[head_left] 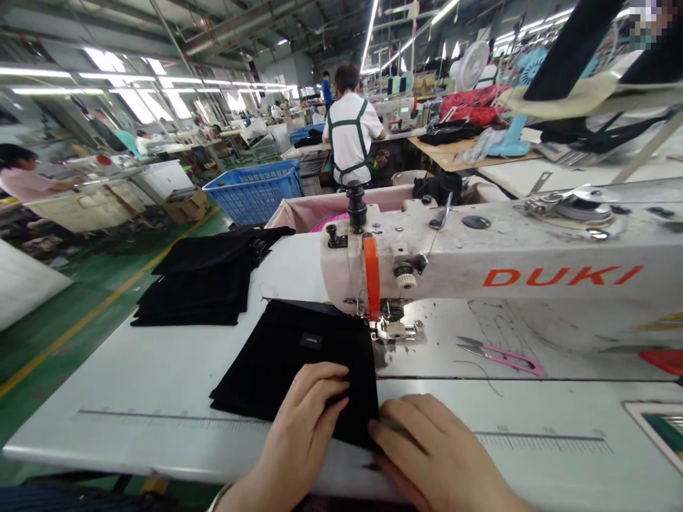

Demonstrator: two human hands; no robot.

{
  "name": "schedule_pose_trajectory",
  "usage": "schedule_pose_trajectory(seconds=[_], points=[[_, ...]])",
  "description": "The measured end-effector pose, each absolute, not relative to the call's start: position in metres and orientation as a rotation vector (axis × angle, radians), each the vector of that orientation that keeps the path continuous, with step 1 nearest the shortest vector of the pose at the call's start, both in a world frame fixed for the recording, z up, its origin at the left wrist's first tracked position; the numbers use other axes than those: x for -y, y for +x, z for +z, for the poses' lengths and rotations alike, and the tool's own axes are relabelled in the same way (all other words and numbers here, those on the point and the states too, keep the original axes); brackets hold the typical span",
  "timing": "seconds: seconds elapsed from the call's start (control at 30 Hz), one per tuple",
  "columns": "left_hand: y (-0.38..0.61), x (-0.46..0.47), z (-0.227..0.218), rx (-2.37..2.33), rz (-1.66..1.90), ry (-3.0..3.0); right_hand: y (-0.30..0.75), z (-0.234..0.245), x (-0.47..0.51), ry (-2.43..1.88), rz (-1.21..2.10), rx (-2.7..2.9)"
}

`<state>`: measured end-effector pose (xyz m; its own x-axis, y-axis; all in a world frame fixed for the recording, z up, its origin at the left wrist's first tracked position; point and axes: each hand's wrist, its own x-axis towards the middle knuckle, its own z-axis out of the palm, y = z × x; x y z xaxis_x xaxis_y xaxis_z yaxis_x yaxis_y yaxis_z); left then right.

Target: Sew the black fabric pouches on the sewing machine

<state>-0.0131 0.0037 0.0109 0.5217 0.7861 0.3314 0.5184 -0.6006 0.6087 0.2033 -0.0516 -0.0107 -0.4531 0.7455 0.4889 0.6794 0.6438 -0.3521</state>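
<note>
A flat black fabric piece with a small woven label lies on the sewing table, its far right edge at the presser foot of the sewing machine. On top of it rests my left hand, fingers bent and bunched with the thumb against the cloth. My right hand pinches the near right corner; its fingertips are partly hidden. Pink-handled thread snips lie right of the needle area, beside a loose thread. A pile of folded black fabric pieces sits at the table's far left.
A ruler strip runs along the table's near edge. Behind the machine stand a pink cloth-lined bin and a blue plastic basket. A person in a white shirt works beyond, back turned. A red-handled tool lies far right.
</note>
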Motion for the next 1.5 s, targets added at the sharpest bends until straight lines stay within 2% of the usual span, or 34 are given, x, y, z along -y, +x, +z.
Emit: schedule_pose_trajectory(seconds=[0.1,0.33,0.57,1.0,1.2,1.5], points=[[-0.012,-0.009,0.017,-0.838,0.691,2.592,0.199,-0.015,0.046,-0.938,0.05,2.219],[-0.004,-0.012,0.029,-0.578,0.257,2.96,0.199,-0.012,0.043,-0.924,0.044,2.172],[0.0,-0.012,0.027,-0.602,0.187,2.906,0.196,-0.014,0.039,-0.933,-0.039,2.171],[-0.002,-0.043,0.03,-0.582,0.335,2.875,0.202,-0.013,0.025,-0.952,0.008,2.215],[0.0,-0.035,0.027,-0.514,0.339,2.991,0.203,-0.014,0.034,-0.998,0.044,2.162],[-0.003,-0.028,0.022,-0.417,0.508,2.813,0.209,-0.01,0.044,-1.039,0.143,2.184]])
